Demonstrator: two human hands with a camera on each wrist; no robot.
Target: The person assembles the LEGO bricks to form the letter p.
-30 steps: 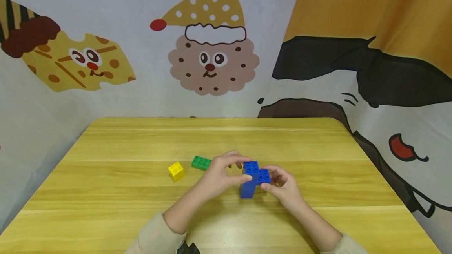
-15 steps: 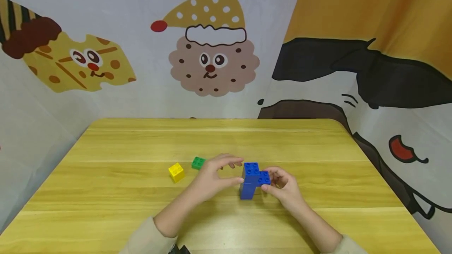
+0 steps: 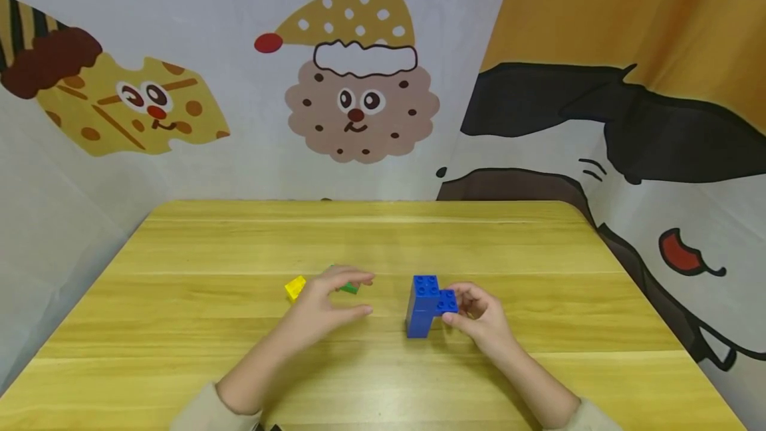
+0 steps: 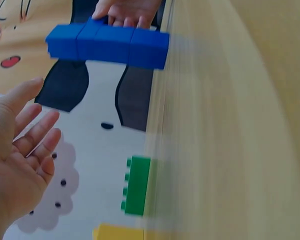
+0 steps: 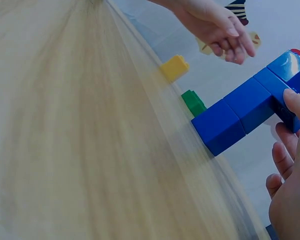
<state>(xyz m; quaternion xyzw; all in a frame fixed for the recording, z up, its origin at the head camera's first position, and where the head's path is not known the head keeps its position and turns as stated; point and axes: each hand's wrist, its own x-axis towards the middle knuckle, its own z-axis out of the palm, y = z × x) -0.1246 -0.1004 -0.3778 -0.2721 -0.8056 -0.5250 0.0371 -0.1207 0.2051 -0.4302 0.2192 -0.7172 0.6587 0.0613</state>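
A tower of blue building blocks (image 3: 422, 308) stands upright on the table, with one blue block (image 3: 447, 300) jutting out to its right near the top. My right hand (image 3: 483, 319) pinches that jutting block between thumb and fingers, seen also in the right wrist view. To the left of the tower, my left hand (image 3: 320, 301) hovers with fingers and thumb spread apart, holding nothing. Beneath and behind it lies a green block (image 4: 138, 185), mostly covered in the head view. A yellow block (image 3: 294, 287) sits just left of the hand, partly hidden by it.
The wooden table (image 3: 538, 245) reaches back to a wall cloth (image 3: 239, 178) printed with cartoon figures. A small dark object pokes in at the bottom edge by the left sleeve (image 3: 218, 411).
My left hand has let go of the blue tower and moved left, now covering much of the green block and part of the yellow one. The right hand and tower stay put.
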